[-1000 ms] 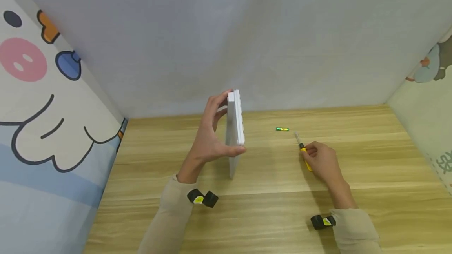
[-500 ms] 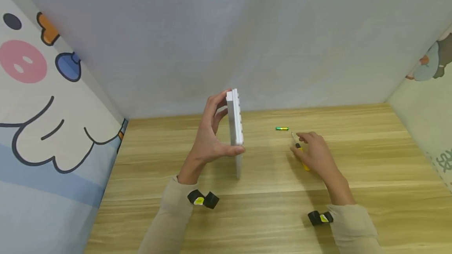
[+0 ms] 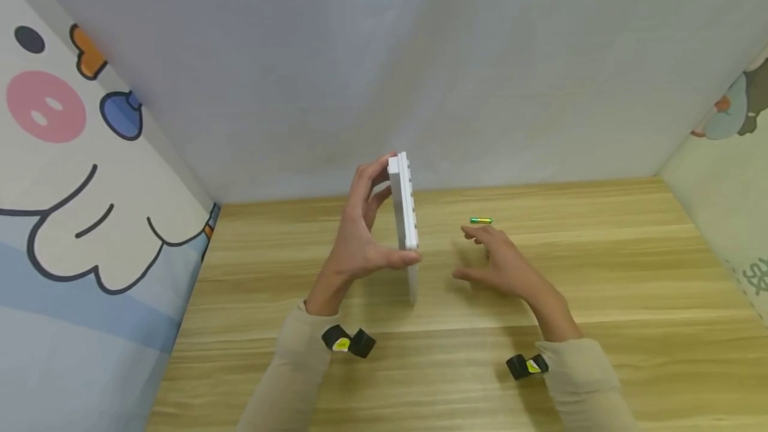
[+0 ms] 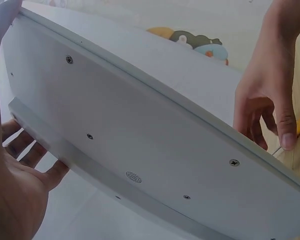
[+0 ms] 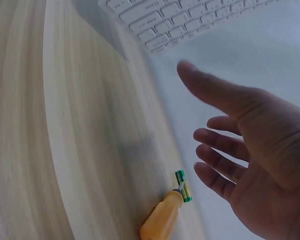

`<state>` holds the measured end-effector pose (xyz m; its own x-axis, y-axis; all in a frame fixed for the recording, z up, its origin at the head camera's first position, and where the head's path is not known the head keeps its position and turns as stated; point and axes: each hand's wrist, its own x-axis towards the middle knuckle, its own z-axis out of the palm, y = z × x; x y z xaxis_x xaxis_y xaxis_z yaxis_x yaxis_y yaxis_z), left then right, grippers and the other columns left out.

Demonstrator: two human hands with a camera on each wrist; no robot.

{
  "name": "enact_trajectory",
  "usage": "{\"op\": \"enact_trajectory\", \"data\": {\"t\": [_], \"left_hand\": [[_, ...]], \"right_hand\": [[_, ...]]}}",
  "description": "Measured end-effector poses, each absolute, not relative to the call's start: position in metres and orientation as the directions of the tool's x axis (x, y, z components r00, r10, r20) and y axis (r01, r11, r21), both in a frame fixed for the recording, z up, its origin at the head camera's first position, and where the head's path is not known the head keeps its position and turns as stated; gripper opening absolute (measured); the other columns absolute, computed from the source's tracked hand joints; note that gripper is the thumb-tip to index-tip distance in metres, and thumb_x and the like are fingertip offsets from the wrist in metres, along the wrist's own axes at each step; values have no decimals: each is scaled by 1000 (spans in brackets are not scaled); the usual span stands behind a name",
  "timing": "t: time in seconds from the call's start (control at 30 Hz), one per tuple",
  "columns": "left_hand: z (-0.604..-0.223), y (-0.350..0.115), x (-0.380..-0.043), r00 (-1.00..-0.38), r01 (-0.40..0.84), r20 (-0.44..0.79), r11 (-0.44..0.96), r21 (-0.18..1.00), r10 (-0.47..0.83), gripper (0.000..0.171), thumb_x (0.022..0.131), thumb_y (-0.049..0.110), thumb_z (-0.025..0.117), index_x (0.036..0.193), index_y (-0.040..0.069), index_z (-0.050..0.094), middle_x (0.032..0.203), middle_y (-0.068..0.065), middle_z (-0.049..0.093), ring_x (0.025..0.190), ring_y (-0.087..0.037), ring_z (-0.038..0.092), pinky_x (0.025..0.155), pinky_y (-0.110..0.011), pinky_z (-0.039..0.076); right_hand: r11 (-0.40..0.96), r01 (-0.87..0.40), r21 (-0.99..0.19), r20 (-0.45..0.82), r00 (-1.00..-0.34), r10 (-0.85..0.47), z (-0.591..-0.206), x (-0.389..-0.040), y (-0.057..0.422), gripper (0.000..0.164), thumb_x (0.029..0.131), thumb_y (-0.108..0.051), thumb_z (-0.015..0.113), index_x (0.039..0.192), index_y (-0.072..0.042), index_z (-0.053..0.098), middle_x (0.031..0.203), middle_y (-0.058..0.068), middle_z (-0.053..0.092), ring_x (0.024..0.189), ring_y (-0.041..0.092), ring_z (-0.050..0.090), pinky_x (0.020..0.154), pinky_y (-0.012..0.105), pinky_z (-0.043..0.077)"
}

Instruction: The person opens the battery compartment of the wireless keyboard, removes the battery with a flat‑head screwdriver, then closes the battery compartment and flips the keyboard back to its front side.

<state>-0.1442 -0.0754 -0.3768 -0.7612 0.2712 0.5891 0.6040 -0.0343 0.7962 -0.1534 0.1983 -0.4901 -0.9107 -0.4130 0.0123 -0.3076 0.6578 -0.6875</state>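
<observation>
A white keyboard point(image 3: 406, 205) is held up on edge by my left hand point(image 3: 360, 239), thumb on its near end and fingers behind its far side. Its underside, dotted with small screws, fills the left wrist view, and the white keys point(image 5: 180, 22) show in the right wrist view. To the keyboard's right is my right hand point(image 3: 507, 269), apart from it, with fingers spread and nothing in them. A screwdriver point(image 5: 162, 217) with a yellow-orange handle lies on the table below that hand, hidden from the head view. Beyond its tip is a small green battery point(image 3: 481, 221).
The wood-grain table point(image 3: 630, 272) meets a pale grey backdrop point(image 3: 480, 85) close behind the keyboard. Cartoon-printed panels stand on both sides, the left panel point(image 3: 90, 219) being nearer my left arm. Each wrist carries a small black camera point(image 3: 348, 341).
My right hand has let go of the screwdriver and moved left toward the keyboard, its fingers spreading. The left hand has stayed nearly in place while the keyboard has turned slightly.
</observation>
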Motion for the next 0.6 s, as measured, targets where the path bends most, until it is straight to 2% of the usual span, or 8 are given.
{"op": "enact_trajectory", "data": {"t": [0.23,0.43,0.6], "left_hand": [[-376,-71,-144,-757,605,598,-61,794,265,133,61,75,84,156,-1,29,149,-22,37,137,-21,43,118,-45,45],[-375,-68,-143,-758,602,598,-73,795,261,135,61,75,84,155,-3,28,150,-22,37,138,-23,43,119,-49,45],[-375,-64,-142,-754,604,606,-96,791,253,134,60,75,85,155,-2,29,151,-23,37,138,-30,43,120,-51,44]], "right_hand": [[604,-326,-727,-35,-861,-507,-490,-154,181,116,69,-49,93,159,-7,32,154,14,49,139,38,46,114,60,44],[576,-340,-744,-54,-828,-558,-493,-151,169,126,62,-46,97,160,-7,28,157,15,45,140,37,44,119,60,39],[558,-370,-743,-38,-809,-586,-497,-148,164,129,60,-45,98,161,-8,27,157,20,43,146,43,39,126,65,24]]}}
